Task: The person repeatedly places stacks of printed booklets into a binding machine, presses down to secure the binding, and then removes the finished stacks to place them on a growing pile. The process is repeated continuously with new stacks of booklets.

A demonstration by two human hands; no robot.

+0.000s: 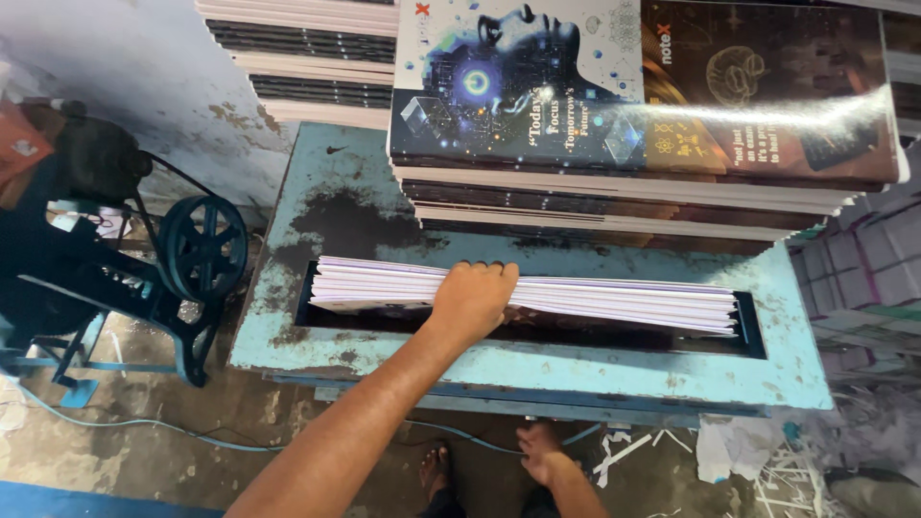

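The left hand (472,299) is curled over the near edge of a sheet stack (576,299), fingers (484,271) hooked on top and palm against the front — gripping it, not spread. The stack lies flat in a long slot (614,336) cut into a worn blue table (336,192); its white and pale purple edges face the camera and it runs nearly the slot's full length. The arm comes in from the lower left.

The right hand (545,456) hangs low under the table's front edge, near the floor. It looks loosely curled and holds nothing I can see, but the fingers are too dim to tell for sure. Just beside it, to the left, is a bare foot (434,470).

Behind the slot, at the table's back — a tall pile of printed covers (643,96), glossy, dark blue w/ an orange-brown half, overhanging the layers below. A 2nd pile (307,48) sits further back left.

Left of the table stands a dark machine w/ a spoked wheel (201,247). A blue cable (144,427) runs across the floor, and paper scraps (767,460) lie at lower right.
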